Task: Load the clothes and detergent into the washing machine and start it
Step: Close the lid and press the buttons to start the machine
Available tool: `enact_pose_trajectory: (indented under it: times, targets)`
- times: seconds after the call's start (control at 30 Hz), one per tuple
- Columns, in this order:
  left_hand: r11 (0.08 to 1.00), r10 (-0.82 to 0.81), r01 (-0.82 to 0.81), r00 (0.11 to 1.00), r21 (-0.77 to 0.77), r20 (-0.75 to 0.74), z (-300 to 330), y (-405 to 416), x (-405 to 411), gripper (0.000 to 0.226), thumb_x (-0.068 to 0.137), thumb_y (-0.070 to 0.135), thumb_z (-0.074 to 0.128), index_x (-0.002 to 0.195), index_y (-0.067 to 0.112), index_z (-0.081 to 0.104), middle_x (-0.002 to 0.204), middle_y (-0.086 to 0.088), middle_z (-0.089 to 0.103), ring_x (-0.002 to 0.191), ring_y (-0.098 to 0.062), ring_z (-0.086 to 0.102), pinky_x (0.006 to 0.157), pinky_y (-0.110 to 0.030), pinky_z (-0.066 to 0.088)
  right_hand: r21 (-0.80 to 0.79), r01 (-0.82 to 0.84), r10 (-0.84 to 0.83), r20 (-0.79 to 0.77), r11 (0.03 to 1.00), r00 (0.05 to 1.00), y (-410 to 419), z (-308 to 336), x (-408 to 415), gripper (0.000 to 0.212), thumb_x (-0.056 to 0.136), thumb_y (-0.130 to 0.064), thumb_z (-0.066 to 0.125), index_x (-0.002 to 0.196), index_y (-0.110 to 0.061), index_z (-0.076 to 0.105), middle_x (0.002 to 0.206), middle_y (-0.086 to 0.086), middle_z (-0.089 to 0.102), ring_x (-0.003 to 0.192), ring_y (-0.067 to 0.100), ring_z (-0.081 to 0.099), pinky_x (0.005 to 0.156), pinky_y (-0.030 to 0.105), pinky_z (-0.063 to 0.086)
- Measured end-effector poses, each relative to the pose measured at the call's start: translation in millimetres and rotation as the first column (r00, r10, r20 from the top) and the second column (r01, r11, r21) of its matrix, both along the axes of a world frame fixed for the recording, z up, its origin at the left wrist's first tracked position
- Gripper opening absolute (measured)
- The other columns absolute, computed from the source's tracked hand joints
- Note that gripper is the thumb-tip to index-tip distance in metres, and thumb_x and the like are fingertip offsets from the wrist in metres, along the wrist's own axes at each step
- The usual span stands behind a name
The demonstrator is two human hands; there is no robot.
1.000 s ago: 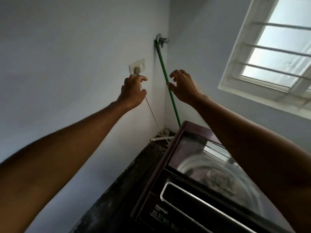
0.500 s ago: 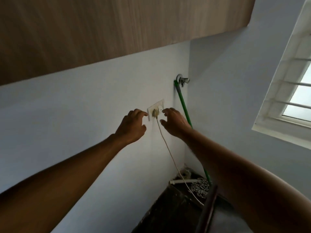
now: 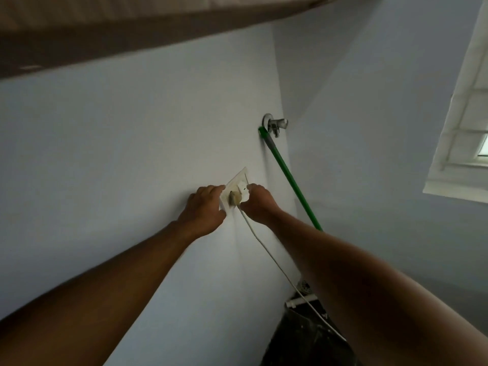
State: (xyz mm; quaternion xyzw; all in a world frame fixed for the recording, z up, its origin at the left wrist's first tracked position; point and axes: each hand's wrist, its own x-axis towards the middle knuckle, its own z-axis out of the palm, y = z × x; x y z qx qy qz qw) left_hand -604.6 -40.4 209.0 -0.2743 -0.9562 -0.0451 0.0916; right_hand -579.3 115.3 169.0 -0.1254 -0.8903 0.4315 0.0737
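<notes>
window point(image 3: 459, 122) cut off, cord point(image 3: 287, 278) end hidden

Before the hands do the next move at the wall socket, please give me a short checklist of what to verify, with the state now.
1. Round beige plug seated in the white wall socket plate: ok.
2. Left hand steadies the plate's edge: ok.
3. Right hand reaches the white rocker switch: ok, fingertip at it.
4. Switch position, on or off: cannot tell.
5. Thin white cord hangs free, not caught: ok.
6. Metal wall tap with the green hose opened: cannot tell.
</notes>
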Motion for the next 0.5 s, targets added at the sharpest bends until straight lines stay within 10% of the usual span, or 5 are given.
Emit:
enact_pose_trajectory:
  times: [0.33, 0.5]
  targets:
    - [0.981, -0.059, 0.034, 0.990, -0.189, -0.125, -20, 17, -52, 0.070, 0.089, 0.031, 0.062, 0.151, 0.029, 0.030, 0.152, 0.007, 0.039, 0.136, -0.021, 0.029, 0.110, -0.035, 0.025, -0.151, 0.023, -0.015, 0.059, 0.988, 0.998, -11, -41, -53, 0.059, 0.078, -0.039, 0.043, 0.129, -0.010, 0.051, 0.129, 0.012, 0.058, 0.120, 0.036, 0.053, 0.100, 0.049, 0.046]
    - [0.967, -0.085, 0.053, 0.989, -0.251, -0.119, -29, 14, -47, 0.074, 0.086, 0.031, 0.061, 0.151, 0.026, 0.028, 0.154, 0.009, 0.033, 0.139, -0.019, 0.021, 0.109, -0.033, 0.019, -0.211, 0.052, -0.034, 0.089, 0.976, 0.995, -24, -41, -55, 0.065, 0.084, -0.017, 0.055, 0.146, -0.014, 0.037, 0.142, 0.010, 0.048, 0.132, 0.033, 0.041, 0.106, 0.051, 0.041]
